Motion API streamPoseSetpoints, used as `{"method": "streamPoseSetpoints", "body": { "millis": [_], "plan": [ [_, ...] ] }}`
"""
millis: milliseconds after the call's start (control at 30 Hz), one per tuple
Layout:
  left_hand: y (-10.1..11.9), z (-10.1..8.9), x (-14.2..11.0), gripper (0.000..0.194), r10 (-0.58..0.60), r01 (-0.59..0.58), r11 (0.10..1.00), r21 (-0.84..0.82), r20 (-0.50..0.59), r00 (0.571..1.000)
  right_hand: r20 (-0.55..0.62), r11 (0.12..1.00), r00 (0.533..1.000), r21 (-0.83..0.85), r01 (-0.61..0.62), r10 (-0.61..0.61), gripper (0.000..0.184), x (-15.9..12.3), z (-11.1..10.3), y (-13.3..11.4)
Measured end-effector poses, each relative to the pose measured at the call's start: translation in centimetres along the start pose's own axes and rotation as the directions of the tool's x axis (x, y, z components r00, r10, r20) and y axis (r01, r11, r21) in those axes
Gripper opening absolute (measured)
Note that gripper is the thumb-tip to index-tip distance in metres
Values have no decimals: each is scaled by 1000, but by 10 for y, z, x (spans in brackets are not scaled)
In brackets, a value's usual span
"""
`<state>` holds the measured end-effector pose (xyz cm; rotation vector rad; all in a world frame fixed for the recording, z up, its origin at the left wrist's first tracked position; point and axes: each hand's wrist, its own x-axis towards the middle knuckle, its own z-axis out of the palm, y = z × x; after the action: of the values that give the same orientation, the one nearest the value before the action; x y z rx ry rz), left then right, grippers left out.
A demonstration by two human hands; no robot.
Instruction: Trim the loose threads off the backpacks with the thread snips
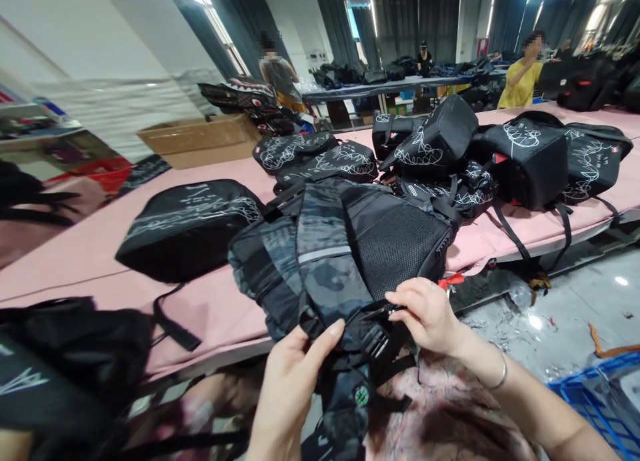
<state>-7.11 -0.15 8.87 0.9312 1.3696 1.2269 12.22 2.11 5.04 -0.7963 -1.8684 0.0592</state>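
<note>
A dark camouflage backpack point(320, 214) lies on the pink-topped table with its black mesh panel facing up, and its lower end hangs over the near edge toward me. My left hand point(300, 374) grips the camouflage shoulder strap point(333, 281), thumb on top and fingers underneath. To its right, my right hand point(425, 314) is closed in a pinch at the strap's near end. Between those fingertips is a small dark piece, too hidden to name. A black buckle point(376, 341) sits just below the hands. Lower still, a strap with a small green compass point(361, 396) hangs down.
Black backpacks with white scribbled prints point(195, 224) lie on the pink table point(220, 307), several piled behind point(435, 137). Another dark bag point(65, 374) is at the near left. A cardboard box point(200, 141) stands behind. At lower right is a blue crate point(600, 394). People work farther back.
</note>
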Motion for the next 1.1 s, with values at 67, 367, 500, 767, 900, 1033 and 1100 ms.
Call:
{"method": "streamPoseSetpoints", "body": {
  "millis": [67,367,500,767,900,1033,1100],
  "plan": [
    [0,0,0,35,9,-9,1000,23,9,1000,-6,1000,1000,-19,8,-8,16,2,1,0],
    [-3,-1,3,34,-9,9,1000,9,25,1000,-14,986,994,-133,105,-108,15,4,4,6],
    [-4,-3,5,33,-40,40,999,3,25,999,-22,994,998,-97,52,-54,15,3,5,4],
    [1,-4,13,31,-60,60,998,18,-2,998,19,980,992,152,-126,125,11,6,4,-4],
    [6,-2,13,31,-66,66,997,40,3,998,-18,896,936,294,-332,352,7,0,-1,-1],
    [7,5,5,26,68,-97,950,295,108,992,-105,733,774,421,-535,625,10,-15,-8,8],
    [13,5,6,25,111,-216,852,476,239,965,-123,695,728,440,-570,675,11,-24,-11,11]
  ]
}}
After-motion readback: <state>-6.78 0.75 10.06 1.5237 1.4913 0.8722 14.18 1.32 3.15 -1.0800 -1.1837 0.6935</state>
